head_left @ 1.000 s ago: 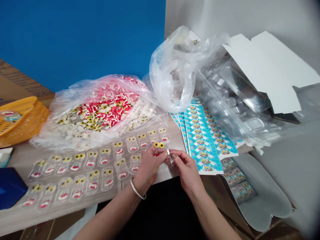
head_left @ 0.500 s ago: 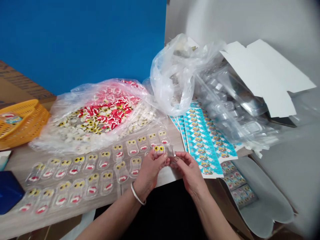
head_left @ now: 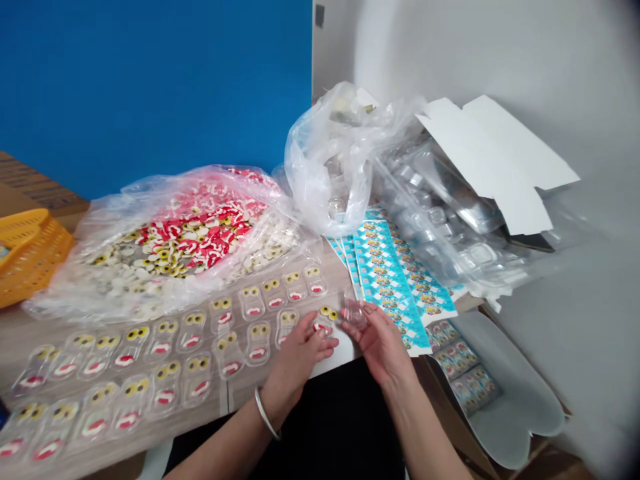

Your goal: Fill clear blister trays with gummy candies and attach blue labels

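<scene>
My left hand (head_left: 300,350) is at the table's front edge, fingers spread beside a clear plastic shell (head_left: 327,313) with yellow eyes and a red mouth; whether the fingers touch it is hard to tell. Between the fingers of my right hand (head_left: 383,343) is a clear plastic piece (head_left: 354,313), just right of that shell. Rows of similar clear shells (head_left: 259,341) with eyes and red mouths lie on the wooden table (head_left: 240,393) to the left.
Behind the rows lies a large plastic bag (head_left: 195,233) of eye and mouth pieces. An orange basket (head_left: 37,250) is at left. Blue printed sheets (head_left: 387,280), clear packaging (head_left: 430,213) and white card (head_left: 505,157) are at right. Below right, an open box holds printed packs (head_left: 463,367).
The view has shifted right. My left hand's fingers have opened from the shell they were pinching, and the shell now sits lower. My right hand has moved slightly away with the clear piece.
</scene>
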The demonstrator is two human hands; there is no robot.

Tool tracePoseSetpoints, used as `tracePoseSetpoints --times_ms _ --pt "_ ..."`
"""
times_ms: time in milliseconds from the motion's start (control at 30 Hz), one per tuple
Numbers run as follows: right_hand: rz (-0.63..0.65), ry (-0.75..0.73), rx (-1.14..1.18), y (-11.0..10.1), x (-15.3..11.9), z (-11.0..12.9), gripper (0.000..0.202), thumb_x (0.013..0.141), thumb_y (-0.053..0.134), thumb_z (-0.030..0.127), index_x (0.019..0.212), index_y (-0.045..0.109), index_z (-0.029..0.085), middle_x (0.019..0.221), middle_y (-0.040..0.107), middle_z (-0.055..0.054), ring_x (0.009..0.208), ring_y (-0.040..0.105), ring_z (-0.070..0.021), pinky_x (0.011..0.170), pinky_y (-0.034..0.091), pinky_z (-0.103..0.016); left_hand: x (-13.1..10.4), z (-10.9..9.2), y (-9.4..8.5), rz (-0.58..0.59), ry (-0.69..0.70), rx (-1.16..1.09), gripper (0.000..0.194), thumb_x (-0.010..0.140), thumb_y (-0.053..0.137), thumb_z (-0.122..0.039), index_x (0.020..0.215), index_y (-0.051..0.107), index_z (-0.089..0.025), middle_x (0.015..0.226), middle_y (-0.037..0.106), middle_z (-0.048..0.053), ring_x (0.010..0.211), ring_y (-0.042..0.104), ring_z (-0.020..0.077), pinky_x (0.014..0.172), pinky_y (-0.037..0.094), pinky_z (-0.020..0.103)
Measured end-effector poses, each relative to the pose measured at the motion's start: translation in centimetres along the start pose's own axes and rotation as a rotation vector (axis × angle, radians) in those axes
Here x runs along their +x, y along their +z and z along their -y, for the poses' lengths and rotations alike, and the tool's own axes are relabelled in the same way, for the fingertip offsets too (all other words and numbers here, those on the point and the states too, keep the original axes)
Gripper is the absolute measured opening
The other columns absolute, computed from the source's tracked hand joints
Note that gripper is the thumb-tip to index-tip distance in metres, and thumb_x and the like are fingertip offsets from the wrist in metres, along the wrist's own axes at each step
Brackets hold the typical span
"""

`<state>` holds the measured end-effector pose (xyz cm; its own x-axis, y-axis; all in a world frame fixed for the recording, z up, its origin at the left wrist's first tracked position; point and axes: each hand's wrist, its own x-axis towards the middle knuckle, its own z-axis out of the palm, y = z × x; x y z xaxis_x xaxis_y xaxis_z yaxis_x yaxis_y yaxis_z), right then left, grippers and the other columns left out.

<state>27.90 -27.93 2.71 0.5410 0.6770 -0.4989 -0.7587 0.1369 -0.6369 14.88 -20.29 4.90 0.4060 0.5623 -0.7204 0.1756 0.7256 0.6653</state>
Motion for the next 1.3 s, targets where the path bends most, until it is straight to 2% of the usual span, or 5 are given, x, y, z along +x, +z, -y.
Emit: tracePoseSetpoints --times_ms 167,567,900,1100,1300 --pt "-0.001 0.011 0.067 -0.1 -0.2 0.8 0.024 0.072 0.085 0.033 0.085 0.071 0.019 0.098 0.076 -0.005 0.092 0.074 -0.0247 0.076 0.062 -0.034 0.4 1.0 -0.8 -0.007 0.079 0.395 0.062 0.093 0.056 -0.023 0.149 0.031 -0.015 0.075 0.067 0.001 0.059 0.069 0.0175 0.061 0.056 0.031" --pt "0.09 0.094 0.178 2.0 -1.7 -0.4 0.017 0.076 0.082 0.029 0.085 0.071 0.019 0.092 0.076 -0.003 0.08 0.07 -0.0157 0.07 0.059 -0.026 -0.9 -0.7 -1.4 -0.037 1.386 1.165 0.016 0.093 0.059 -0.016 0.107 0.066 -0.022 0.106 0.072 0.005 0.1 0.063 0.0219 0.091 0.049 0.04" --pt "0.035 0.109 0.052 1.7 -1.8 -0.3 0.03 0.069 0.087 0.037 0.082 0.067 0.019 0.092 0.073 -0.002 0.077 0.071 -0.0182 0.066 0.061 -0.031 -1.5 -1.6 -1.4 0.053 0.965 0.727 0.014 0.095 0.051 -0.022 0.09 0.064 -0.024 0.097 0.07 0.005 0.097 0.063 0.0221 0.093 0.047 0.037" --pt "-0.087 -0.382 -0.583 1.6 3.1 2.9 0.03 0.074 0.079 0.046 0.087 0.068 0.021 0.082 0.07 -0.003 0.077 0.067 -0.0209 0.067 0.055 -0.032 -0.7 -2.0 -2.7 -0.02 0.512 0.108 0.019 0.087 0.065 -0.04 0.087 0.062 -0.021 0.102 0.072 0.006 0.099 0.065 0.0212 0.092 0.047 0.034" --pt "-0.106 -0.825 -1.124 8.8 13.1 9.5 0.027 0.083 0.063 0.04 0.092 0.067 0.015 0.098 0.071 -0.011 0.088 0.066 -0.0246 0.086 0.05 -0.04 -0.9 -1.5 -2.0 0.04 0.301 -0.155 0.03 0.078 0.076 -0.043 0.087 0.064 -0.018 0.104 0.074 0.008 0.094 0.066 0.0201 0.089 0.049 0.035"
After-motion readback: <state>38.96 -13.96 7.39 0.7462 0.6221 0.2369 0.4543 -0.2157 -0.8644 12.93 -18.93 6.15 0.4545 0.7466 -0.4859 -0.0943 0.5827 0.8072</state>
